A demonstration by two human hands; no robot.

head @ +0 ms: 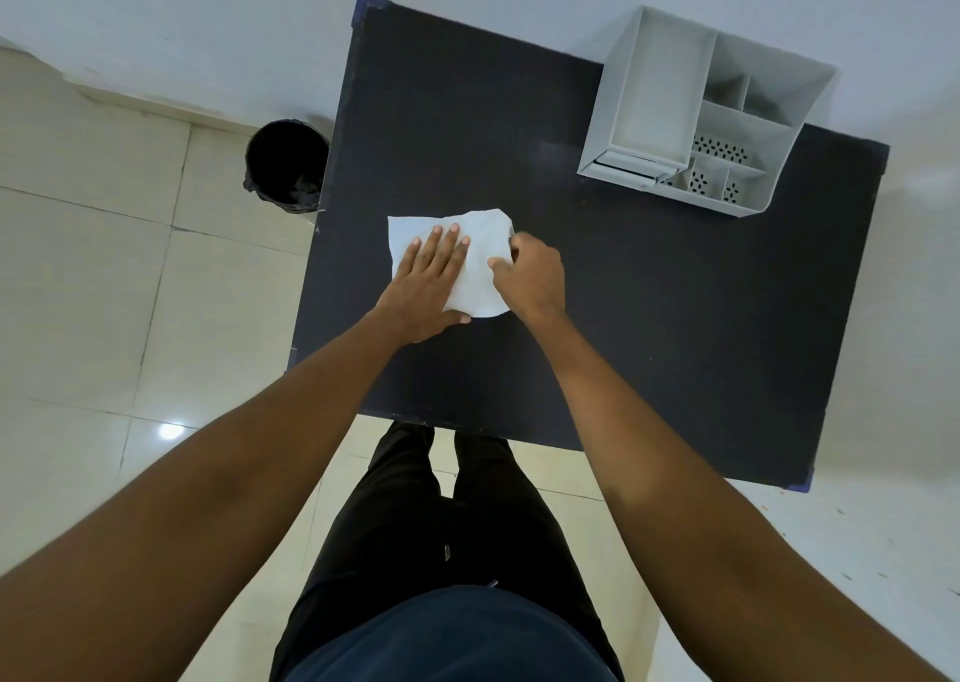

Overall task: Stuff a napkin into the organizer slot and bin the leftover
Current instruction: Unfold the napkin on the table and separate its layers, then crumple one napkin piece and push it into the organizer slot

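A white napkin (483, 260) lies on the black table (649, 318), left of its middle. My left hand (428, 286) presses flat on the napkin's left half, fingers spread. At the napkin's right edge my right hand (532, 276) pinches the paper between thumb and fingers, lifting that edge a little. A grey plastic organizer (701, 115) with several slots stands at the table's far right corner. A round black bin (285, 164) with a dark liner sits on the floor off the table's left edge.
A white wall runs behind the table and the bin. Cream floor tiles spread to the left. My legs in dark trousers stand at the table's near edge.
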